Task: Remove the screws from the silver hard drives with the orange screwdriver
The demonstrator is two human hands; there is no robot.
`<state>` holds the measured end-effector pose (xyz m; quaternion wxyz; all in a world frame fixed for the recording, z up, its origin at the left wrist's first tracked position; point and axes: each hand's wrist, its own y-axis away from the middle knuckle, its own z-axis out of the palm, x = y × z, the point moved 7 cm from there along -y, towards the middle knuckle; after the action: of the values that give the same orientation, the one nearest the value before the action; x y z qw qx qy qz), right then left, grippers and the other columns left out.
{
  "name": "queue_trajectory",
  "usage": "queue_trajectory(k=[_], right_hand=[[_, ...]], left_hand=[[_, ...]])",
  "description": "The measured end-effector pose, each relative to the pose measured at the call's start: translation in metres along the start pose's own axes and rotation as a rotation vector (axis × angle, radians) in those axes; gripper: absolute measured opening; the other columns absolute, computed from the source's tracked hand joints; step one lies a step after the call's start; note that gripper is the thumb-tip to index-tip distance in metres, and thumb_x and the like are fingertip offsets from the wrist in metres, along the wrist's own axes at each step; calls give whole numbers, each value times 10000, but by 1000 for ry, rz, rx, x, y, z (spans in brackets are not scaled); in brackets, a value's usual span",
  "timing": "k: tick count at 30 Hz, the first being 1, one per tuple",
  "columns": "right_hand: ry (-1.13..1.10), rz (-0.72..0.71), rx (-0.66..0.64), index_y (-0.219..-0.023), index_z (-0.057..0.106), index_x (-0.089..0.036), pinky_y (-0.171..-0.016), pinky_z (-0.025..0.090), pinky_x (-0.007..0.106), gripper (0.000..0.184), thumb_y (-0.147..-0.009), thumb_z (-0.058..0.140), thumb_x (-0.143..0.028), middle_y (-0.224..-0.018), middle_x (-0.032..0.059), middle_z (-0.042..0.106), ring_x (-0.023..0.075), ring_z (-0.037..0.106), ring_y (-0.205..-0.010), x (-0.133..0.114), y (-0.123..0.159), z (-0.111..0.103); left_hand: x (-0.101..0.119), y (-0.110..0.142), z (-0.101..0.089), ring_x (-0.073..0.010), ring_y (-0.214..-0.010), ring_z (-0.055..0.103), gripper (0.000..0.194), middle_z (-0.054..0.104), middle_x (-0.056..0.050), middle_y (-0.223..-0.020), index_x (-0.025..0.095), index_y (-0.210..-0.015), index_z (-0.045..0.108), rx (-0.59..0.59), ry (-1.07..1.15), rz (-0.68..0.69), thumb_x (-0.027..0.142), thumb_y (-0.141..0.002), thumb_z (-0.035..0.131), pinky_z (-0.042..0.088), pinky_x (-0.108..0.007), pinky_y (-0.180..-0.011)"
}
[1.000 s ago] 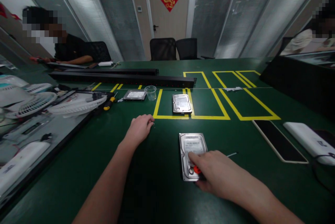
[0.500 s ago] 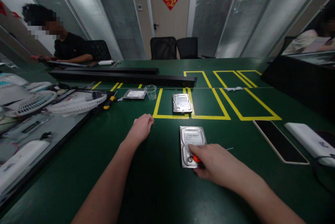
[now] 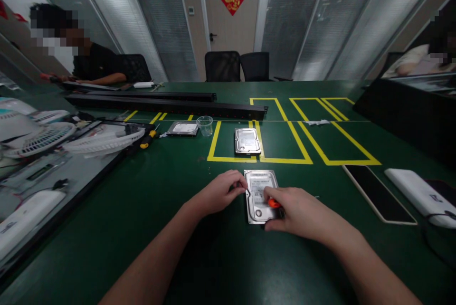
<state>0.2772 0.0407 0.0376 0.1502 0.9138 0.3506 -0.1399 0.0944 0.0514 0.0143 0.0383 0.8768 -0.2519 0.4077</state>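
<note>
A silver hard drive (image 3: 261,182) lies label side up on the green table in front of me. My left hand (image 3: 228,190) is at its left edge, fingers curled and the tips close together; whatever they pinch is too small to make out. My right hand (image 3: 290,210) lies over the drive's right side, closed around a screwdriver with an orange handle (image 3: 273,203). The screwdriver's thin shaft pokes out to the right behind the hand. Tiny screw-like specks (image 3: 209,170) lie on the table left of the drive.
Beyond sit a second hard drive (image 3: 247,141), a third drive (image 3: 183,128), a clear plastic cup (image 3: 204,127) and a yellow-black screwdriver (image 3: 147,139). Long black power strips (image 3: 167,106) stretch behind. Fan parts (image 3: 46,138) crowd the left; a phone (image 3: 377,193) lies right. Two people sit across.
My left hand has moved right, from beside the small specks to the drive's left edge. My right hand has shifted slightly up and right, still with the screwdriver.
</note>
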Motion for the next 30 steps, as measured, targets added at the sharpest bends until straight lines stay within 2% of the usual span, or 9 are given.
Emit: queue_trajectory(k=[5,11,16,30], right_hand=[[-9,1,21,-1053,651,-240,-673,427,323,433,-741,915,-383,-967,49,759,272,714,-842,5,-2,3],[-24,27,1,-1053,657,-239,-678,429,327,423,-749,912,-385,-988,55,764,282,718,-862,5,-1,4],[-27,13,8,-1026,661,-226,-686,429,332,400,-749,915,-364,-974,55,765,273,714,-851,3,-1,3],[-50,5,-5,-1018,645,-227,-682,411,329,402,-749,920,-345,-977,48,764,281,715,-865,4,-2,4]], left_hand=[[-2,1,7,-189,-911,608,69,651,-34,-979,201,-994,698,-48,21,17,161,-990,642,475,-300,-798],[-4,0,13,-179,-900,602,78,656,-30,-972,197,-986,709,-44,39,47,147,-989,650,460,-288,-793],[-6,-1,13,-167,-844,602,65,664,-29,-955,193,-991,718,-55,95,20,179,-992,654,463,-282,-765],[-8,-2,11,-161,-808,592,78,668,-14,-922,186,-984,723,-52,135,-37,132,-957,673,462,-283,-751]])
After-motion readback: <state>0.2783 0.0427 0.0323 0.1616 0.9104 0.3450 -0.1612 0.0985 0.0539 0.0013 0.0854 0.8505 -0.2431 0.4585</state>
